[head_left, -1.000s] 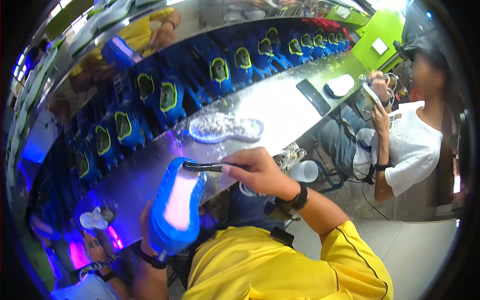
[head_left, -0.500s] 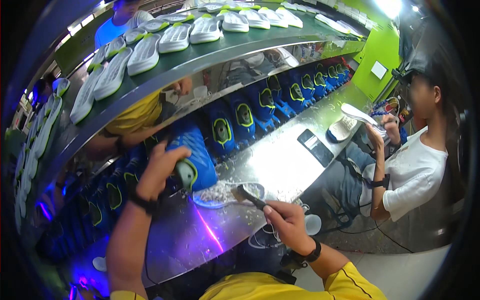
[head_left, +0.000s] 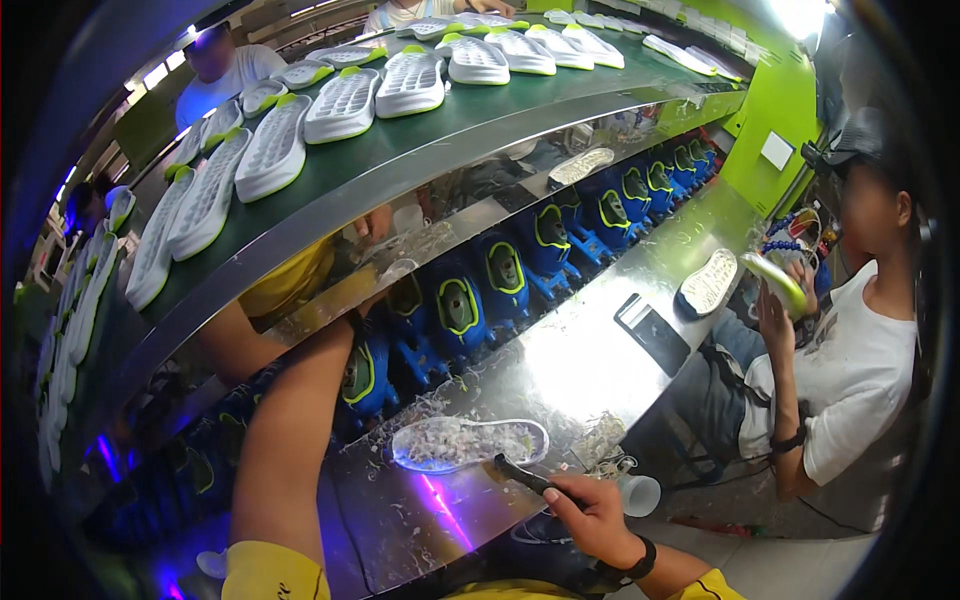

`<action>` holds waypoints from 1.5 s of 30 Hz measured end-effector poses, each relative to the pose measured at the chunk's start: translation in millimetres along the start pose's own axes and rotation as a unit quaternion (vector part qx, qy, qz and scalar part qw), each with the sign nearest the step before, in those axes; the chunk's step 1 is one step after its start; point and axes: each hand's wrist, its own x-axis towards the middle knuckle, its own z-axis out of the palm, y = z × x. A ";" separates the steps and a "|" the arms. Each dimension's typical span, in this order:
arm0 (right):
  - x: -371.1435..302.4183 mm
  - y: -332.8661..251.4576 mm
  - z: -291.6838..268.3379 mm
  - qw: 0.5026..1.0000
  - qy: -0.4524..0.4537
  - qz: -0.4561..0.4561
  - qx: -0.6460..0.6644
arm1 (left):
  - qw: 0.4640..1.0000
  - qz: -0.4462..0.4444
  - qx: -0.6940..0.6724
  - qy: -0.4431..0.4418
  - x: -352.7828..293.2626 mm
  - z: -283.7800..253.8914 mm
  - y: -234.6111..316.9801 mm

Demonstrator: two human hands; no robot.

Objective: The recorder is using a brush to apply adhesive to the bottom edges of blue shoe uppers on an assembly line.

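Note:
A black-handled brush [head_left: 525,477] is held in my right hand [head_left: 600,520], its fingers wrapped round the handle. The brush head is at the near edge of a white shoe sole [head_left: 470,442], which lies flat on the metal bench and is covered with pale shreds. My left arm [head_left: 290,440] stretches forward to the row of blue shoe uppers with yellow-green collars. Its wrist disappears under the shelf edge, so the fingers of my left hand are hidden. Closest to that wrist stand a blue shoe upper [head_left: 368,385] and another blue upper [head_left: 405,298].
Overhead, a green conveyor [head_left: 400,140] carries several white soles. A phone [head_left: 650,330] and another sole [head_left: 710,283] lie on the metal bench [head_left: 560,370] at right. There a co-worker in a white shirt [head_left: 850,370] holds a sole. A white cup [head_left: 638,494] is beside the bench edge.
My left hand held a blue shoe upper above the shred-covered sole; now the arm reaches into the row and the upper is away from the sole. My right hand keeps the brush. The view shifted.

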 end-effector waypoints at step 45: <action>-65.8 -30.5 167.9 0.962 -0.243 -0.006 -0.125 | 0.936 0.125 -0.141 0.297 -580.5 -6.1 -96.2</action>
